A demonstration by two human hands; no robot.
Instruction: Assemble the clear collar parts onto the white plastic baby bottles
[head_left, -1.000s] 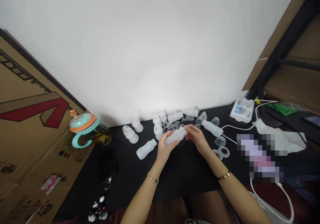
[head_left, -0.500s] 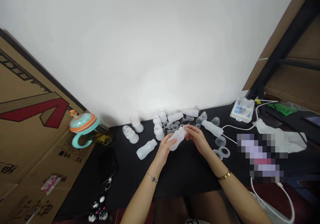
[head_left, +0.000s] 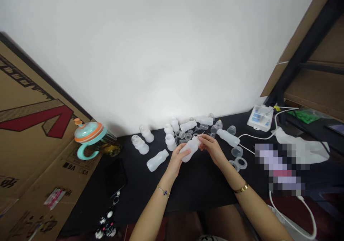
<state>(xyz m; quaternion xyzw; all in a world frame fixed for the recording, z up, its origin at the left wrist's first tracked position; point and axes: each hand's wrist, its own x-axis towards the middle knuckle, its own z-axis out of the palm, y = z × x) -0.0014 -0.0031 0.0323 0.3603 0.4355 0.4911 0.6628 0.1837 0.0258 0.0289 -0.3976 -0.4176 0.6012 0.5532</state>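
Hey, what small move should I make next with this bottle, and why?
I'd probably tilt the white bottle slightly upright: it leans in your left hand, its neck angled toward your right hand, whose fingers partly cover the mouth, making the fit hard to see.

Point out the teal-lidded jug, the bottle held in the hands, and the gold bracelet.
Teal-lidded jug [head_left: 90,130]: head view, on the lid.
Bottle held in the hands [head_left: 190,152]: head view, on its white body.
Gold bracelet [head_left: 241,188]: head view, on the band.
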